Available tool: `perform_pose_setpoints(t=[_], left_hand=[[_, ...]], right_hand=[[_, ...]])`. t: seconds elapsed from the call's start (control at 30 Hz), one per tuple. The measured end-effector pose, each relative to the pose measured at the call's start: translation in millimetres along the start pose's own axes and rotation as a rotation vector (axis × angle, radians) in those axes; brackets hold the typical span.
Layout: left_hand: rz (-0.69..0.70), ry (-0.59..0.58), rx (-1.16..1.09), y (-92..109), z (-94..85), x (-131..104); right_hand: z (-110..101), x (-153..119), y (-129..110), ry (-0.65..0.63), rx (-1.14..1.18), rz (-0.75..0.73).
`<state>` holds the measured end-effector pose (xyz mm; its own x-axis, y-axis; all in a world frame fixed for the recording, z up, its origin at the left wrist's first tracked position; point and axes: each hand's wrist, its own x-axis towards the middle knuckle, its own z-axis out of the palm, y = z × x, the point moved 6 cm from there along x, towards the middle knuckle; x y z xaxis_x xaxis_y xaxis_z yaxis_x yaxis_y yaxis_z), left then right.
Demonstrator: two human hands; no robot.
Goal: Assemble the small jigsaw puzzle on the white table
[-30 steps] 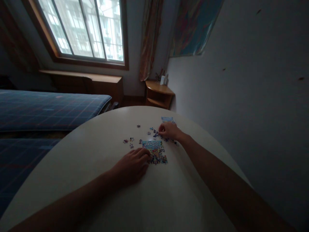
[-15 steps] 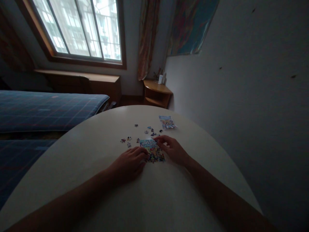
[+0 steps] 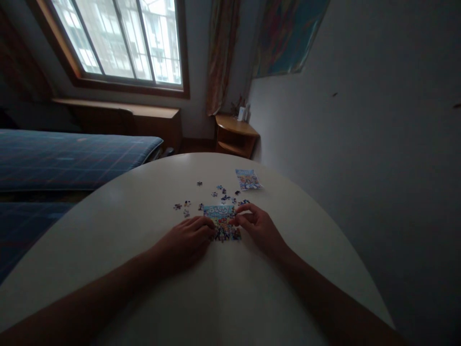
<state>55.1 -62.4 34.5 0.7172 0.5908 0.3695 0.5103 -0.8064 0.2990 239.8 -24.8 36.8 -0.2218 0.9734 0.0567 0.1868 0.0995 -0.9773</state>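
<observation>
A mostly joined jigsaw puzzle [image 3: 223, 222] with a colourful cartoon picture and large letters along its top lies flat on the white table [image 3: 230, 288]. My left hand [image 3: 190, 238] rests at its left side, palm down, with bent fingers gripping that edge and covering part of it. At the right edge is my right hand [image 3: 257, 226], its index finger and thumb curved over the puzzle's border. Whether a loose piece sits between those fingertips is too small to make out. Just beyond the puzzle are scattered several loose puzzle pieces [image 3: 225, 197].
Farther back on the table lies a small printed picture sheet [image 3: 248, 179]. More pieces [image 3: 177, 206] are to the left. A bed with a plaid mattress [image 3: 72, 158] stands left of the table, a corner shelf [image 3: 236, 126] behind it, and a wall [image 3: 360, 144] on the right.
My right hand has moved from the puzzle's top right corner down along its right edge, and its fingers have spread a little. My left hand stays at the left edge. The view has shifted slightly.
</observation>
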Motion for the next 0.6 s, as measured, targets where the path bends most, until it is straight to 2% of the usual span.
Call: perform_pose_setpoints(t=[0.3,0.6], left_hand=[[-0.009,-0.01,0.007,0.1,-0.1,-0.4],[-0.016,-0.002,0.014,0.1,0.1,-0.1]], right_hand=[[4.8,-0.9,2.7,-0.032,0.001,0.004],[0.6,2.2,5.5,-0.015,-0.009,0.001]])
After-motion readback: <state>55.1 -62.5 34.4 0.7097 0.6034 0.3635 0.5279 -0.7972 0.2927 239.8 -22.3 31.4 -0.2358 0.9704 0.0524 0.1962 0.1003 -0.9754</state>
